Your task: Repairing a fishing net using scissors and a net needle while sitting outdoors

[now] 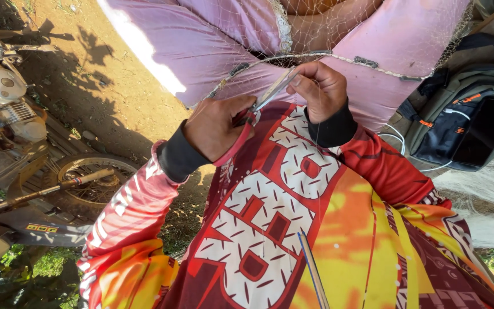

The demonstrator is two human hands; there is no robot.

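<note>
The scissors (258,106) sat just above the middle of the head view, red handles low at 7 o'clock, pale blades slanting up toward 1 o'clock. The left hand (218,129) was wrapped round the handles, its fingers curled tight through and about the red loops. The blades looked slightly parted, their tips reaching the right hand (321,88), which lay just beside them at 2 o'clock from the handles. That hand's fingers (307,74) were bunched together, pinching a fine strand of the fishing net (373,34) where the blade tips met it; the strand itself was too thin to see clearly.

The net's weighted edge cord (367,62) ran across from 9 to 3 o'clock just above both hands, dark sinkers spaced along it, with the mesh spreading upward over a person in a pink garment (212,40) at 12 o'clock. Both wrists wore black cuffs under the sleeves of a red and yellow patterned jersey (270,229) that filled the lower frame from 5 to 7 o'clock. A thin blue and tan stick (313,269) lay across the jersey at 6 o'clock. A dark backpack (464,120) with orange pulls lay at 3 o'clock, a white cord beside it. A motorcycle (7,103) stood on bare dirt at 9 o'clock, its spoked wheel (95,183) near the left elbow.
</note>
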